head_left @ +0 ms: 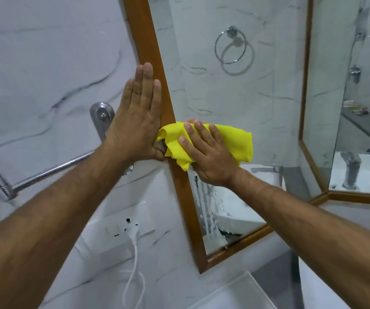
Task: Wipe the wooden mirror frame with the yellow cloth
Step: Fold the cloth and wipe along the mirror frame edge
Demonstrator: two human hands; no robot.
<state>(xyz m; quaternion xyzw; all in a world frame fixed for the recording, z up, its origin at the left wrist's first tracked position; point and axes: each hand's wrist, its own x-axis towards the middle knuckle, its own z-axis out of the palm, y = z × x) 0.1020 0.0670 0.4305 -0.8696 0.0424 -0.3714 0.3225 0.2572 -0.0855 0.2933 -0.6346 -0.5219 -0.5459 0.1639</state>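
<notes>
Head view showed a marble wall (34,63) filling the left side, white with dark veins. Against it hung one mirror (235,97) in a wooden frame (142,34), the frame's left rail running down from the top to a lower corner, its bottom rail rising to the right. A second framed mirror (335,85) met it at an angle on the right and reflected a white basin (369,172) with one tap (351,170). White streaks ran down the lower glass (208,210) of the first mirror. Two bare forearms reached up from the bottom corners. One chrome rail (52,170) crossed the wall behind the left forearm, which hid part of it. One towel ring (230,45) showed in the glass, doubled by its shadow. One socket plate (126,226) sat below on the wall with a white cable (135,264) hanging from it. The cloth (235,141), yellow and crumpled, lay across the left rail and onto the glass at mid height. The right hand (208,152) pressed flat on the cloth, fingers spread, covering its middle. The left hand (135,117) lay flat and wide, fingers together, holding nothing, its palm on the wall and its edge along the rail, just beside the cloth.
</notes>
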